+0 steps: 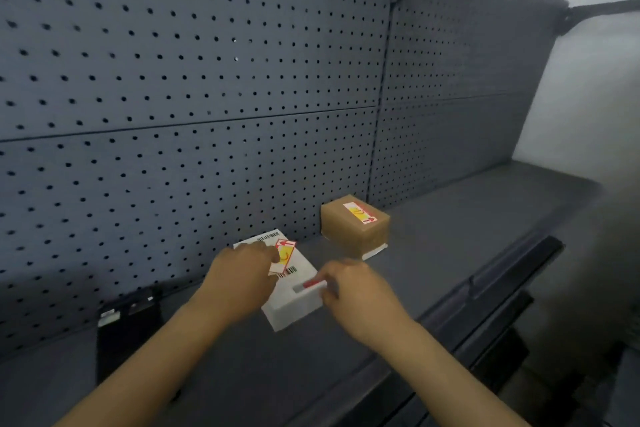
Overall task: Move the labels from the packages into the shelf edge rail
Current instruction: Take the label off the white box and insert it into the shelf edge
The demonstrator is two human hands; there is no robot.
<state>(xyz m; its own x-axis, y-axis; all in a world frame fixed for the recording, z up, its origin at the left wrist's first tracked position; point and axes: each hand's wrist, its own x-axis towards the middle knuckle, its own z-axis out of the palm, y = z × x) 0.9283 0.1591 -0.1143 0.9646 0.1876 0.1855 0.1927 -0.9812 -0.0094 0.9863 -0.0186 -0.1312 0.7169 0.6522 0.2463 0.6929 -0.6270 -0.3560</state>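
left hand (242,274): pinching label (284,255) on white package (294,302), frame centre | right hand (356,291): grasping package's right edge | shelf (450,218)

No legible words or numbers anywhere. Only black barcodes, too blurred to read, on the flat white rectangular package (294,288); a red arrow and yellow mark on the small white label (284,255) lifted at its top; another red arrow on the white-and-yellow label (360,212) atop the brown cardboard box (355,225).
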